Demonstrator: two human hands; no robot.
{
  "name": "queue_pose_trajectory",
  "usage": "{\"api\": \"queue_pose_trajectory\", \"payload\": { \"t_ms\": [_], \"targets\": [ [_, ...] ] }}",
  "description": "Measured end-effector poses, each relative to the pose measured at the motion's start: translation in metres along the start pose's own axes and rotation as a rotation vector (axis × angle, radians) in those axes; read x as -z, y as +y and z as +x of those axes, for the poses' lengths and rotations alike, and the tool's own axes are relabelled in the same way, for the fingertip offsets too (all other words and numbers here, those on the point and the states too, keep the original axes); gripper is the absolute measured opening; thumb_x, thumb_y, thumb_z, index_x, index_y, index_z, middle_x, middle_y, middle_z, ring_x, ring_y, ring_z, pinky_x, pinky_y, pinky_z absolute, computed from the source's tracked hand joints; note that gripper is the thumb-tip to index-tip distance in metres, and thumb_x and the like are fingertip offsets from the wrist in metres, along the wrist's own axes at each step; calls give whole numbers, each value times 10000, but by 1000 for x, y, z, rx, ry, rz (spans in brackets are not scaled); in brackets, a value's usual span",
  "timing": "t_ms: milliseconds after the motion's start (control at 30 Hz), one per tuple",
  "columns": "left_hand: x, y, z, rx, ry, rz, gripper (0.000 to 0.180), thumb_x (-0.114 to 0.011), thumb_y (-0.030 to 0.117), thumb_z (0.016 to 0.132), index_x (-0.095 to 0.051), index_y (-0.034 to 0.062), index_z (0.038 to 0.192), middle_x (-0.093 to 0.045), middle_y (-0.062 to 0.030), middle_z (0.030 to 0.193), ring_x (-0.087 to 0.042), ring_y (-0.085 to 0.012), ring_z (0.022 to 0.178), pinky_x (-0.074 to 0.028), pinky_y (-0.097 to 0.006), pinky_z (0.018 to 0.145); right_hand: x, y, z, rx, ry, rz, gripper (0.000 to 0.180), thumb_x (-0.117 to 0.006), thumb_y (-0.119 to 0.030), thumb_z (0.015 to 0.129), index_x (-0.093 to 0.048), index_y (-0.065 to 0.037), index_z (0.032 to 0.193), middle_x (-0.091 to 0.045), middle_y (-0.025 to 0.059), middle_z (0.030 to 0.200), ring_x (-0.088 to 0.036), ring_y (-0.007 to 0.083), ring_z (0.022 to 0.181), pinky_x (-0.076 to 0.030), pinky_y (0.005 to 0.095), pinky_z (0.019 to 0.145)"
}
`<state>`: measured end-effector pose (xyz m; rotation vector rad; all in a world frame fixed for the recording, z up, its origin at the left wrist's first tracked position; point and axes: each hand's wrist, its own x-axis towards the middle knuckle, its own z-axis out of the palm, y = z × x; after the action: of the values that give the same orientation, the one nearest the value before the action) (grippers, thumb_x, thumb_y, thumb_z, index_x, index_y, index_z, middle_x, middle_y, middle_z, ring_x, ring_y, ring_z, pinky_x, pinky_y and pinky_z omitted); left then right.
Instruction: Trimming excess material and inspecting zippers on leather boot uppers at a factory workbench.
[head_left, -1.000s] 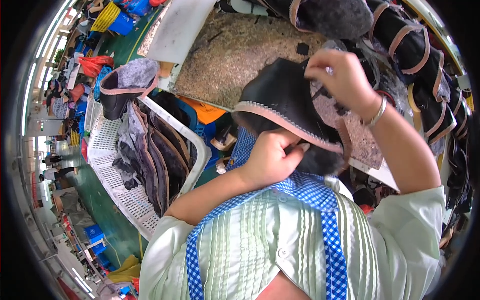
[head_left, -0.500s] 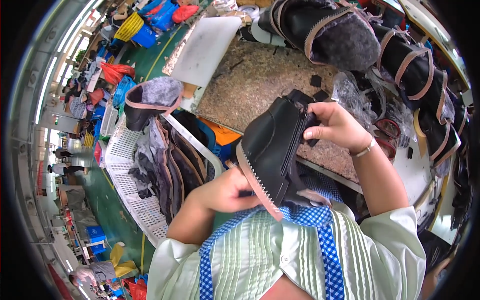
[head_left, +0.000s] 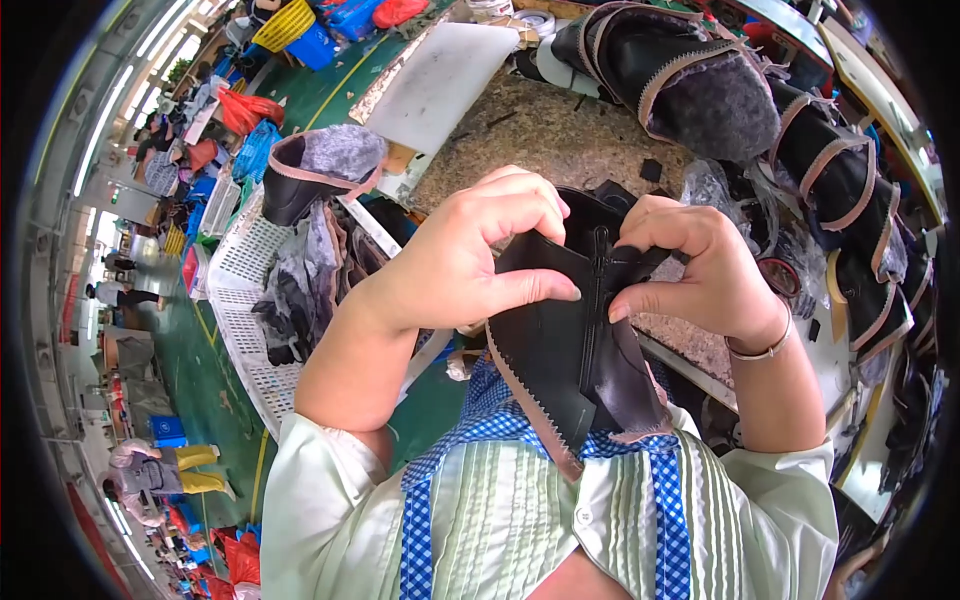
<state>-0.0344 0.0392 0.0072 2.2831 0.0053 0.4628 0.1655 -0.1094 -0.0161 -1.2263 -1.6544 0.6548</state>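
Note:
A black leather boot upper (head_left: 540, 350) with a pale pink zigzag-cut edge is held up before my chest. A dark zipper (head_left: 594, 310) runs down its side. My left hand (head_left: 470, 255) pinches the top edge left of the zipper between thumb and fingers. Opposite it, my right hand (head_left: 695, 265), with a bracelet on the wrist, grips the top edge right of the zipper. The upper's lower tip hangs against my blue checked apron (head_left: 500, 425).
A white perforated basket (head_left: 240, 350) with grey-lined uppers stands at left, another boot upper (head_left: 315, 170) on its rim. Behind lie a worn work board (head_left: 520, 130), a white slab (head_left: 435, 85) and clear plastic (head_left: 705, 195). More boot uppers (head_left: 690, 95) line the right side.
My left hand has moved up from the lower edge to the top of the boot upper. The upper has turned so its zipper faces me, and my right hand still holds the top.

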Motion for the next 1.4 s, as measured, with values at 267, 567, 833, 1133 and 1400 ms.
{"api": "queue_pose_trajectory", "payload": {
  "t_ms": [267, 567, 833, 1133, 1400],
  "targets": [
    [-10, 4, -3, 53, 79, -162, 223, -802, 67, 688, -601, 31, 777, -595, -46, 850, -558, -254, 977, -422, -385, 897, -1, 3, 0, 166, -13, -9, 104, -699, -22, 802, -664, 41, 878, -622, 122, 771, -575, 269, 725, -463, 343, 660],
    [-19, -15, -2, 124, 153, -550, 208, -785, 30, 705, -591, 34, 781, -592, -46, 872, -525, -252, 1037, -394, -377, 937, -9, -1, 0, 178, -7, -131, 168, -698, -16, 773, -671, 1, 938, -627, 124, 788, -581, 291, 749, -476, 367, 703],
    [-1, -7, -2, 88, 41, -243, 192, -750, 15, 726, -594, 22, 837, -593, -68, 936, -549, -237, 1059, -427, -352, 927, -9, 0, -3, 130, 127, 27, 471, -677, 51, 767, -580, -27, 1222, -684, 96, 968, -632, 190, 848, -500, 278, 750],
    [-4, 9, -8, 77, 12, -61, 146, -673, 39, 764, -687, 19, 908, -601, -71, 933, -553, -188, 905, -430, -310, 819, -16, -8, -10, 0, 148, 4, 316, -725, 30, 742, -652, -4, 1047, -658, 83, 864, -645, 187, 816, -502, 279, 760],
    [-17, 13, -5, 120, 168, -67, 117, -655, 11, 747, -668, -2, 862, -572, -52, 836, -530, -162, 838, -410, -285, 776, -11, -11, -6, 101, 180, -161, 212, -745, 21, 698, -672, -4, 895, -649, 83, 808, -621, 227, 778, -488, 315, 678]
  ]
}}
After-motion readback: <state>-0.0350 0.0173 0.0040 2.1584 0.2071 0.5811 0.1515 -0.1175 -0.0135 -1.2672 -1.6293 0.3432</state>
